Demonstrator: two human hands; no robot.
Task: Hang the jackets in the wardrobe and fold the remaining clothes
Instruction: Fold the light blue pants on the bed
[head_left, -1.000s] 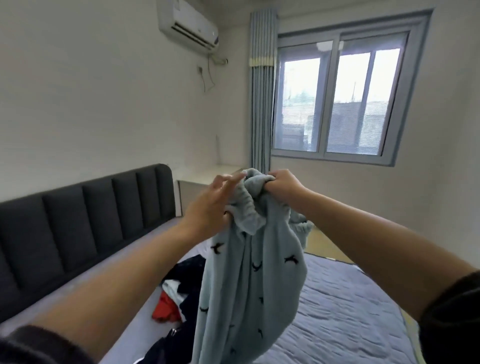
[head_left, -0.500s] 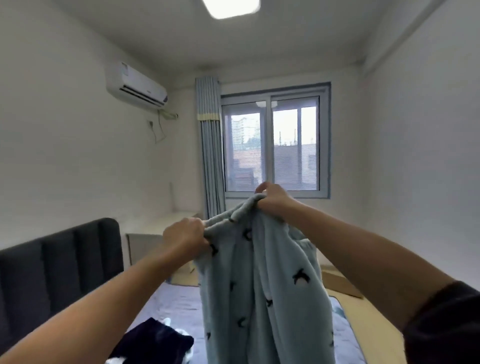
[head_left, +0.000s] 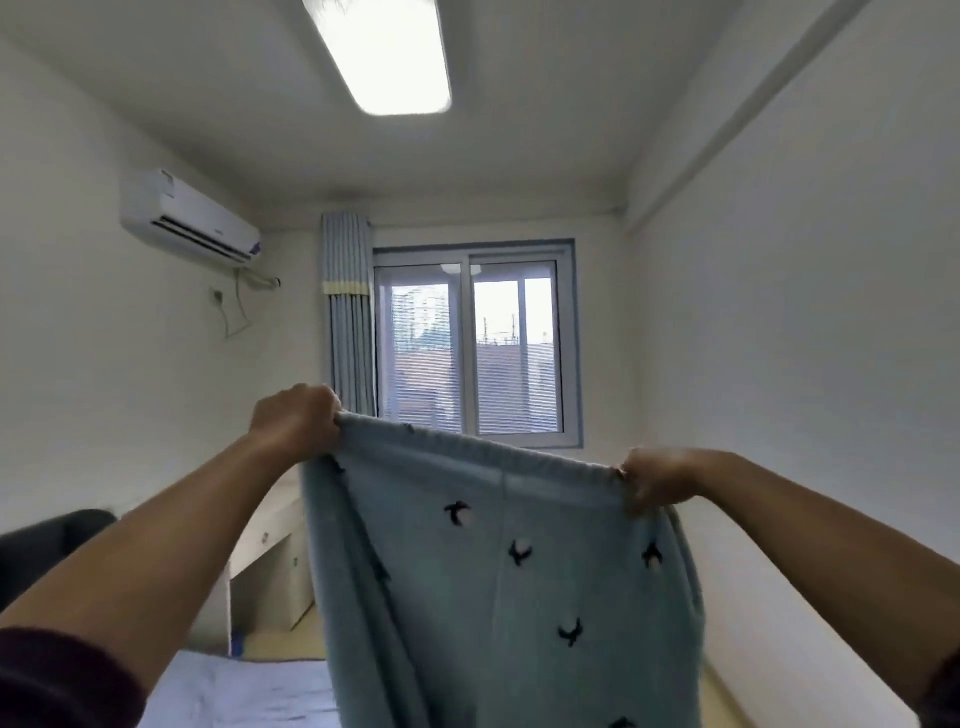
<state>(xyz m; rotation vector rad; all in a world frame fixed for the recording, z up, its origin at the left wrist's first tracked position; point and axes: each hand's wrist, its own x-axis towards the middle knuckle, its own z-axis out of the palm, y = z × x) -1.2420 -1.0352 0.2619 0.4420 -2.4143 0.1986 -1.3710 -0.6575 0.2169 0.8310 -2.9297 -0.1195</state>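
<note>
A pair of light blue fleece trousers with small black bird prints hangs in front of me, held up by its elastic waistband. My left hand grips the waistband's left end, and my right hand grips its right end a little lower. The waistband is stretched wide between the two hands. The trouser legs drop out of the frame at the bottom. No jacket or wardrobe is in view.
The bed's grey-blue quilt lies at the lower left, with the dark headboard at the far left. A white desk stands by the left wall under the curtain and window. A bare wall is on the right.
My hands have moved apart and up, spreading the bunched waistband wide. The view has tilted upward, so the clothes pile on the bed has left the frame.
</note>
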